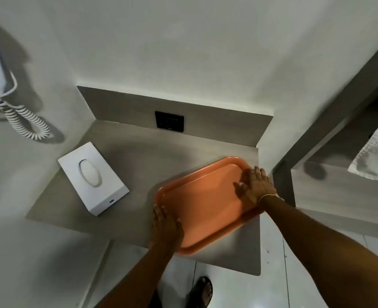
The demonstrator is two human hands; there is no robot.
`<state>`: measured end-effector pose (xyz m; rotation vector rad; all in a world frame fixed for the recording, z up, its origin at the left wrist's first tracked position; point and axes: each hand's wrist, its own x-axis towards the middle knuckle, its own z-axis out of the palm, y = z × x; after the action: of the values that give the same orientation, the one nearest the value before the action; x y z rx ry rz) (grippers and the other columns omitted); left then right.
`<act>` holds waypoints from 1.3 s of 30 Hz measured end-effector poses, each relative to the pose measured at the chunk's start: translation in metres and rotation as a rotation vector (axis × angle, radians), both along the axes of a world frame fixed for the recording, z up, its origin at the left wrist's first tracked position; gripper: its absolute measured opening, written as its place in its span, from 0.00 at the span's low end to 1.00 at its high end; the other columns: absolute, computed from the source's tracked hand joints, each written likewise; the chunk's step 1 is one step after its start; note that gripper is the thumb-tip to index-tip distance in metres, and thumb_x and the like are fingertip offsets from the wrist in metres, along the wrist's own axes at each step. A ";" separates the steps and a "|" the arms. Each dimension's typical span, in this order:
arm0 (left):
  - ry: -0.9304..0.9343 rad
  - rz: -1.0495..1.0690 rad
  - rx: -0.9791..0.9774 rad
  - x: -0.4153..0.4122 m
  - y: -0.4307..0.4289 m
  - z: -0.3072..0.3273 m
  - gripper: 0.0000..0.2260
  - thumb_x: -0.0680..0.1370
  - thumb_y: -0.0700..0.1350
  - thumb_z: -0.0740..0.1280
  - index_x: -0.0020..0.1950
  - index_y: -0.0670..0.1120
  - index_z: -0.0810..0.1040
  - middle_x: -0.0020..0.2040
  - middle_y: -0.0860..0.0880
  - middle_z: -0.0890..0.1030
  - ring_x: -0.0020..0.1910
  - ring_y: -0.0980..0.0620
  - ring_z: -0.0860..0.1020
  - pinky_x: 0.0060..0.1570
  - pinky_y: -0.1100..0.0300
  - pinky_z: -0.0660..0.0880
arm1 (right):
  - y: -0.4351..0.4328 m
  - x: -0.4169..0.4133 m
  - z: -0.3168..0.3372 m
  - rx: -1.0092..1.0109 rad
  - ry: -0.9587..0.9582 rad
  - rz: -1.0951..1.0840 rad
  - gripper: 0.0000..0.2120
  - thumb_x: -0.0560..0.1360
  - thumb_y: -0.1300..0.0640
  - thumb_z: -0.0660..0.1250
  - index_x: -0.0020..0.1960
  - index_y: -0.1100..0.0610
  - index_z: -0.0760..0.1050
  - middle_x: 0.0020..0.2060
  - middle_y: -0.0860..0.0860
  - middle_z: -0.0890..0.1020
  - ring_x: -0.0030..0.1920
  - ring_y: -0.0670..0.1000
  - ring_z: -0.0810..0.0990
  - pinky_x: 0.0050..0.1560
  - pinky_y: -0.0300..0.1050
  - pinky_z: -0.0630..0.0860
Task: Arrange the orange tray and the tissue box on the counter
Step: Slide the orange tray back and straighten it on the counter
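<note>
Here the orange tray [206, 203] lies flat on the grey bench [137, 165], turned at an angle so that its long axis runs from about 7 o'clock to 1 o'clock, and its near corner sits close to the front edge of the bench. The left hand [165, 227] rests on the tray's rim at the 8 o'clock corner, fingers spread and laid flat over the edge, so the grip there is loose and pressing rather than clenched; whether the thumb hooks under the rim I cannot tell. The right hand [256, 185] lies palm down at the tray's 3 o'clock edge, fingers extended onto the inner surface and casting a shadow on it, again an unclenched grip; a thin band [268, 196] circles that wrist. The white tissue box [93, 177] stands on the bench well apart from the tray, off at 9 o'clock, set diagonally with its oval opening facing up, and neither hand touches it. On the backsplash at 12 o'clock from the tray sits a dark wall socket [169, 121]. A coiled white cord [25, 120] hangs on the wall far out at 10 o'clock. A sandalled foot [202, 292] shows on the tiled floor at 6 o'clock.
</note>
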<state>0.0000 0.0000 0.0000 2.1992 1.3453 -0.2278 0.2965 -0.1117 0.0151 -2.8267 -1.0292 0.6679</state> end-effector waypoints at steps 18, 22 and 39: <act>-0.351 0.241 -0.152 0.000 0.020 0.015 0.20 0.78 0.41 0.60 0.70 0.39 0.65 0.78 0.40 0.57 0.70 0.38 0.66 0.68 0.47 0.63 | -0.014 0.001 0.011 0.303 0.244 -0.332 0.09 0.74 0.48 0.69 0.49 0.51 0.75 0.42 0.54 0.82 0.42 0.58 0.81 0.49 0.54 0.79; -0.405 0.145 -0.135 0.005 0.075 0.023 0.20 0.78 0.43 0.61 0.71 0.46 0.67 0.77 0.46 0.62 0.70 0.40 0.68 0.71 0.45 0.63 | -0.006 -0.008 0.014 0.416 0.297 -0.506 0.08 0.75 0.48 0.68 0.46 0.53 0.77 0.37 0.54 0.83 0.38 0.58 0.83 0.50 0.58 0.81; -0.332 -0.186 -0.221 0.063 0.262 0.000 0.22 0.79 0.49 0.61 0.73 0.53 0.62 0.68 0.46 0.73 0.62 0.44 0.74 0.64 0.43 0.71 | 0.073 -0.029 -0.010 0.530 0.257 -0.807 0.05 0.74 0.54 0.66 0.47 0.51 0.80 0.42 0.55 0.85 0.47 0.61 0.80 0.54 0.61 0.78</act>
<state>0.0632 0.2619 0.0004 2.0642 0.8940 -0.0699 0.2673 -0.0390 0.0055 -2.2926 0.0266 0.5260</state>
